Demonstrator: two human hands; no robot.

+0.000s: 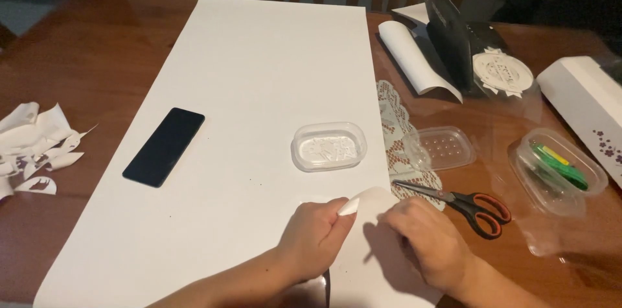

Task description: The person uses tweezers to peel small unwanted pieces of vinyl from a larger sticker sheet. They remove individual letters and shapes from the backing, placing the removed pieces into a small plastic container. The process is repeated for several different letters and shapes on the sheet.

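A long white paper sheet (259,87) covers the middle of the wooden table (91,42). Near the front edge both my hands work on a smaller white sheet (372,262) lying over it. My left hand (317,236) pinches the small sheet's upper left edge, thumb on top. My right hand (427,240) presses down on its right side with curled fingers. Black and orange scissors (463,203) lie just right of my right hand, untouched. A clear oval plastic dish (328,146) sits on the big sheet above my hands.
A black phone (164,146) lies on the big sheet at left. White paper scraps (32,146) pile at the table's left edge. A lace doily (396,133), clear lid (444,148), clear tub with green items (560,168), white box (586,104), paper roll (414,58) and dark stand (448,32) crowd the right.
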